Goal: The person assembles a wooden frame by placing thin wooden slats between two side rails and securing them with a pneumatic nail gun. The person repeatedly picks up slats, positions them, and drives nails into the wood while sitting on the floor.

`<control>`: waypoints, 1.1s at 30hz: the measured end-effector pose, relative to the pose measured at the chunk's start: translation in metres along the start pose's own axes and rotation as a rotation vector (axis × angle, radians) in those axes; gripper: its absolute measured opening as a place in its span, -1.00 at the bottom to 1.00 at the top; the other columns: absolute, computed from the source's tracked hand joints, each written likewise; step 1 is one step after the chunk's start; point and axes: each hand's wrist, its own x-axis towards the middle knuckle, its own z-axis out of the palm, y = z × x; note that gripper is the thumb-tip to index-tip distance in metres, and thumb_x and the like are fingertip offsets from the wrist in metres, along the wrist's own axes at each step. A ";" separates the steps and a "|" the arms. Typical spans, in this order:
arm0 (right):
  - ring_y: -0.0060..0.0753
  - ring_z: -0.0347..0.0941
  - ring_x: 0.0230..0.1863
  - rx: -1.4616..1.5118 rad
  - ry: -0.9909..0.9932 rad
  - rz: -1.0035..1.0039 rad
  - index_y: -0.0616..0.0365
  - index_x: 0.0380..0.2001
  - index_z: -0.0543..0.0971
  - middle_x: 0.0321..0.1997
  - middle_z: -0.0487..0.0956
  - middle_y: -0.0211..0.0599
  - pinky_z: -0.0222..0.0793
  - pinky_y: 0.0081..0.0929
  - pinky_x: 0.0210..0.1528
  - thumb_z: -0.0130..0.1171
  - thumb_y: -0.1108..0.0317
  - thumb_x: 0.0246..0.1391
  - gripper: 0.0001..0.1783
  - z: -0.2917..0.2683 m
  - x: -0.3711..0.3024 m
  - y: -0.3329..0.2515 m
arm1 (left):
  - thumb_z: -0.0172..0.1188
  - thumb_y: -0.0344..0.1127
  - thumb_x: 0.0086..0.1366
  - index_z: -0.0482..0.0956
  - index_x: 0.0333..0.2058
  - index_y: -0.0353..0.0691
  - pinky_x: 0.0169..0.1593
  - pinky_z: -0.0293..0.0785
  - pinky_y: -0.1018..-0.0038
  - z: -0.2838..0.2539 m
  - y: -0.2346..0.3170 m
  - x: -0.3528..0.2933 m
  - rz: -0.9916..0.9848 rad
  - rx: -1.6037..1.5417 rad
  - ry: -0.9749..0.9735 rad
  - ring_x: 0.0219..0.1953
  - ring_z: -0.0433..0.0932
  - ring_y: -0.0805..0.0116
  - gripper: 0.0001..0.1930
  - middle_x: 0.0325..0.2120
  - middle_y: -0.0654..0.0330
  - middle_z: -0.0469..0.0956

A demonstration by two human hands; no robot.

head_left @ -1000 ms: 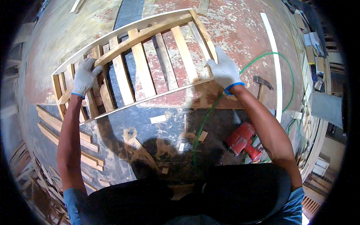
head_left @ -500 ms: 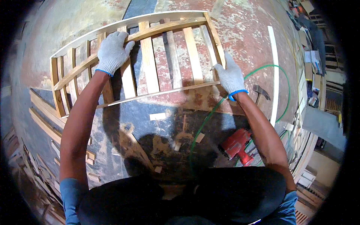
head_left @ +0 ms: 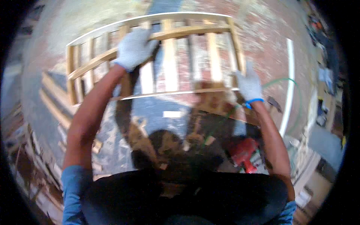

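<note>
Closest to us, on the near side of the wooden frame (head_left: 170, 60), lies a red tool (head_left: 243, 150), and we should keep the frame from bumping it. A little pale block (head_left: 171, 114) sits on the floor just in front of the frame, so we would do well to push it away before we set anything down there. Some sticks (head_left: 55, 88) lie close to the frame's left end, and a hammer (head_left: 275, 104) is off to its right. The frame itself is right under our hands. Our right hand (head_left: 250, 81) grips its near right corner, with the thumb inside and the fingers outside. That seems a good hold, because it can keep the corner from sliding. Our left hand (head_left: 137, 47) lies over the long bar (head_left: 187, 31) that runs slantwise across the frame's slats. Its fingertips are hidden, so we cannot tell how tight it squeezes. We should press evenly, go slowly, and watch both bar ends. Along the frame's far side is a white edge (head_left: 176, 14); we should not twist it.
</note>
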 end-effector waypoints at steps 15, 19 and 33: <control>0.27 0.52 0.19 -0.086 -0.063 -0.002 0.18 0.33 0.39 0.15 0.58 0.25 0.41 -0.02 0.23 0.21 0.07 0.25 -0.32 0.002 -0.022 0.003 | 0.19 0.05 0.36 0.66 -0.10 -0.18 -0.08 0.56 0.04 -0.019 -0.009 -0.017 -0.007 -0.090 -0.101 -0.16 0.64 -0.08 -0.59 -0.25 -0.06 0.65; 0.32 0.51 -0.03 -0.268 0.069 -0.268 0.30 -0.09 0.52 -0.13 0.58 0.18 0.42 0.13 0.05 0.29 0.07 0.04 -0.47 -0.024 -0.019 -0.032 | 0.32 -0.14 0.21 0.48 0.13 -0.28 0.12 0.42 0.05 -0.048 0.029 -0.040 0.130 -0.106 0.085 0.02 0.50 -0.12 -0.44 -0.06 -0.09 0.58; 0.05 0.57 -0.17 -0.230 0.315 -0.652 0.18 -0.35 0.68 -0.31 0.64 -0.03 0.39 -0.01 -0.01 0.15 -0.17 0.17 -0.45 0.048 0.101 -0.129 | 0.21 0.04 0.33 0.68 -0.16 -0.07 -0.19 0.53 0.13 -0.047 0.106 -0.132 0.065 -0.143 -0.324 -0.27 0.65 0.01 -0.67 -0.31 0.11 0.66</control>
